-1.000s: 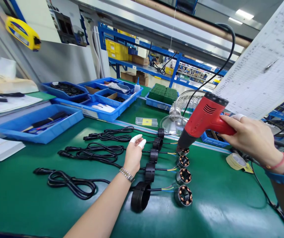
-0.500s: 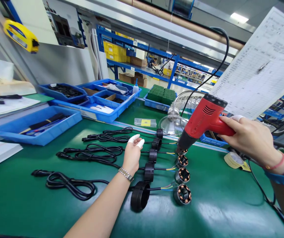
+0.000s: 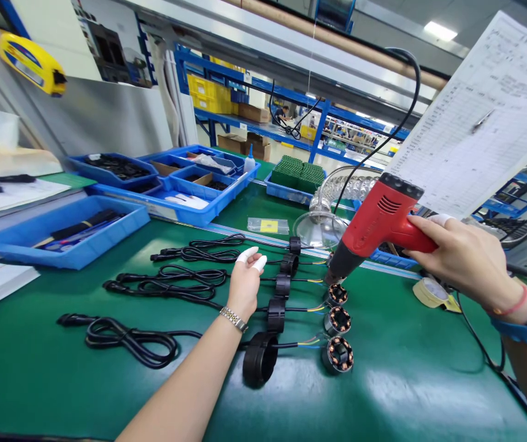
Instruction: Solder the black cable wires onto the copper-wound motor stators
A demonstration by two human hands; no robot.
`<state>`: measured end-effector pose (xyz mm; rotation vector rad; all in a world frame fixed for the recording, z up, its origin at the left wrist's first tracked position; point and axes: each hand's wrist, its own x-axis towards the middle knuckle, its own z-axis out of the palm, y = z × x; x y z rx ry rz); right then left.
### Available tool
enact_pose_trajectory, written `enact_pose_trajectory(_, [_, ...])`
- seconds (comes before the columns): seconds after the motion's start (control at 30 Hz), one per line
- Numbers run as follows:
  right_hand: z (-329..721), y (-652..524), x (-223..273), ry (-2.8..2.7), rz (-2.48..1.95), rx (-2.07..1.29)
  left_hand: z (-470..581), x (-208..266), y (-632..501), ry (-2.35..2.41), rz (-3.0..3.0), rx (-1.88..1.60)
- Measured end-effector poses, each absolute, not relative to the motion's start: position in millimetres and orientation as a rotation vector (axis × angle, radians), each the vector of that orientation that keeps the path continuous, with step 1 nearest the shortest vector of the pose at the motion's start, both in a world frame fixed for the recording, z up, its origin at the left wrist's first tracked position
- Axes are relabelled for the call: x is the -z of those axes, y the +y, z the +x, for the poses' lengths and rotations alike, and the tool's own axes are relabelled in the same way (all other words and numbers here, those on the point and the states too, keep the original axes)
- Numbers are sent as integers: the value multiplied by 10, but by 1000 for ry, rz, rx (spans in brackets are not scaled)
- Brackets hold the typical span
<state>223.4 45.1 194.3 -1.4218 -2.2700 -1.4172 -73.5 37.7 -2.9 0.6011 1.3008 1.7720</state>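
My right hand (image 3: 461, 255) is wrapped round the handle of a red heat gun (image 3: 378, 218). Its dark nozzle points down at the far end of a row of motor stators with copper windings, by a stator (image 3: 337, 294), hiding part of what lies behind. My left hand (image 3: 247, 276), white covers on its fingertips, hovers over the black cables (image 3: 199, 285); thumb and forefinger are bent but apart, with nothing visible between them. Black plastic rings (image 3: 260, 361) are threaded on the cables. Coloured wires (image 3: 309, 345) run from the cable ends to the stators.
Blue trays (image 3: 74, 242) with tools and parts stand at the left and back. A clear funnel-shaped hood (image 3: 321, 230) on a ribbed duct is near the nozzle. A tape roll (image 3: 430, 292) lies right; a paper sheet (image 3: 479, 116) hangs above. The heat gun's cord loops overhead.
The view has shifted very slightly. Both hands keep nearly the same pose, and the heat gun still points at the far stators.
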Motion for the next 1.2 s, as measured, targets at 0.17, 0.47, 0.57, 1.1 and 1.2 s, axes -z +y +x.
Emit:
enact_pose_trajectory(0.17, [2267, 379, -1957, -2289, -1382, 1438, -733, 41, 376, 1309, 612, -1759])
enact_pose_trajectory(0.47, [2246, 361, -1971, -2268, -1366, 1464, -736, 53, 373, 1285, 625, -1762])
enact_pose_trajectory(0.57, [2229, 380, -1960, -2261, -1340, 1473, -736, 47, 369, 1286, 615, -1764])
enact_pose_trajectory(1.1, [2276, 318, -2000, -2350, -1320, 1429, -732, 50, 392, 1313, 610, -1749])
enact_pose_trajectory(1.2, [2242, 308, -2012, -2354, -1284, 1453, -733, 61, 399, 1315, 616, -1746])
